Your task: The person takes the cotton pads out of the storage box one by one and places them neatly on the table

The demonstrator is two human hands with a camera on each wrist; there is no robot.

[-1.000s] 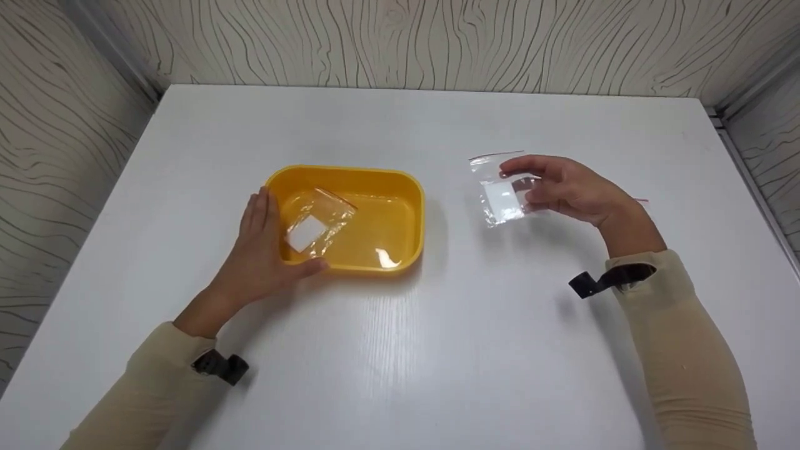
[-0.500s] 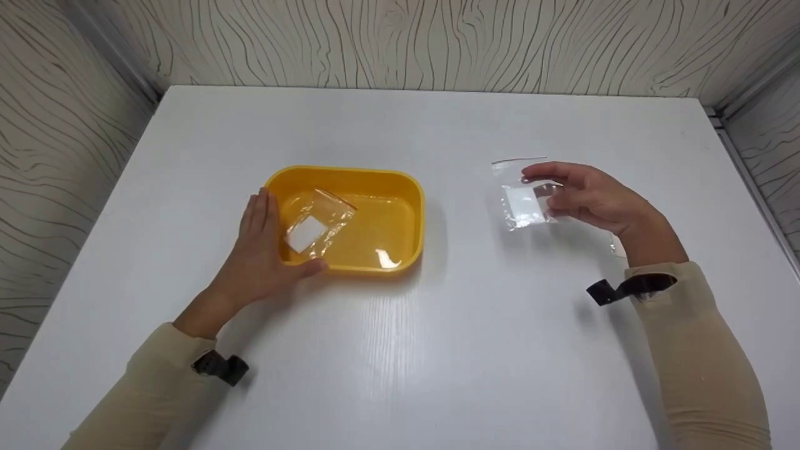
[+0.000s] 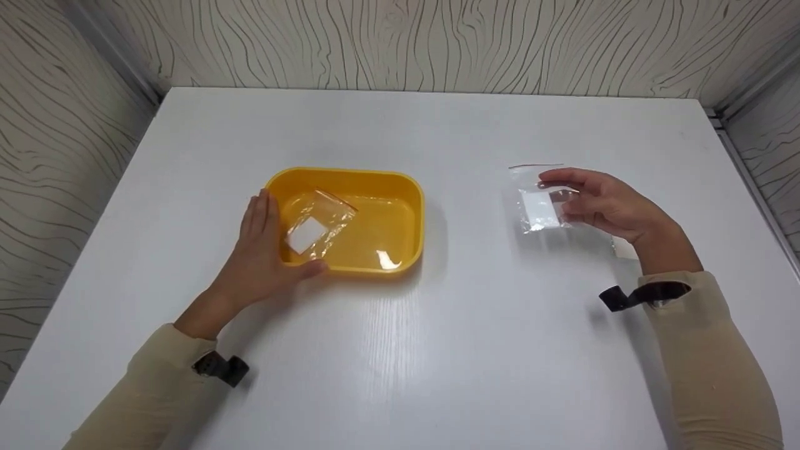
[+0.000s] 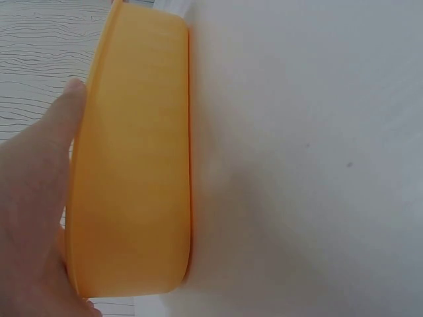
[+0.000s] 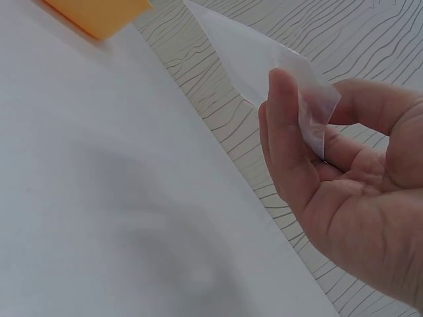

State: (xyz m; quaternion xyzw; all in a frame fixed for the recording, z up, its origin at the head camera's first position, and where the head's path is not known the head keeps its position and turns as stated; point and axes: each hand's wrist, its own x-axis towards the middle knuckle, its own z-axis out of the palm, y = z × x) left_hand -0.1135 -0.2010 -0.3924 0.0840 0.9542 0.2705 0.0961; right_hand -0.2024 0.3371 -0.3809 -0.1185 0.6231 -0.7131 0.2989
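A yellow plastic tray (image 3: 369, 269) stands on the table left of centre. Inside it, toward its left end, lies a clear zip bag (image 3: 334, 219) with a white rectangle on it. My left hand (image 3: 259, 262) rests against the tray's near left corner, straight fingers along the left side and thumb along the near rim. Right of the tray, my right hand (image 3: 606, 203) pinches another clear zip bag (image 3: 539, 209) by its right edge, above the table. In the right wrist view, this bag (image 5: 258, 59) bends between thumb and fingers.
Beneath the right wrist, part of a clear piece with a pale patch (image 3: 624, 248) shows on the white table (image 3: 387, 350); the arm hides the rest. A wood-patterned wall (image 3: 400, 44) rises behind the table's far edge.
My right hand has moved right and slightly nearer with the zip bag in its fingers. The left hand and the tray have stayed in place.
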